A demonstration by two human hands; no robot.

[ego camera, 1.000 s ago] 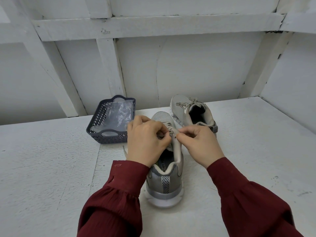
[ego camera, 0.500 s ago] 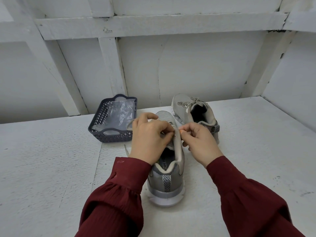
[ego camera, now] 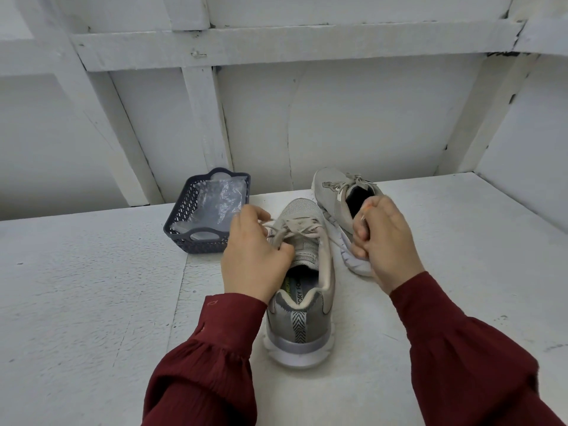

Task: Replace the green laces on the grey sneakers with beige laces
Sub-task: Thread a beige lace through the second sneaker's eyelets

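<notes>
- Looks close to done: beige lace (ego camera: 296, 225) threaded through the near grey sneaker (ego camera: 307, 330) and gathered into a knot over the tongue, with no green lace anywhere in view.
- Shows the far grey sneaker (ego camera: 329, 192), at 1 o'clock from the near one, already laced in beige and tied in a bow.
- Leaves, by judgement, only tightening or tidying the near knot.
- Finds the left grip (ego camera: 255, 259) pinching a strand of the beige lace at 9 o'clock of the knot, resting against the near sneaker's left edge.
- Finds the right grip (ego camera: 388, 241) curled at 3 o'clock of the knot, apart from the near sneaker and in front of the far sneaker's heel; cannot tell if holding a lace end.
- Places a dark basket (ego camera: 190, 245) holding a clear plastic bag (ego camera: 215, 201) at 10 o'clock of the near sneaker, on the white worktop (ego camera: 92, 302).
</notes>
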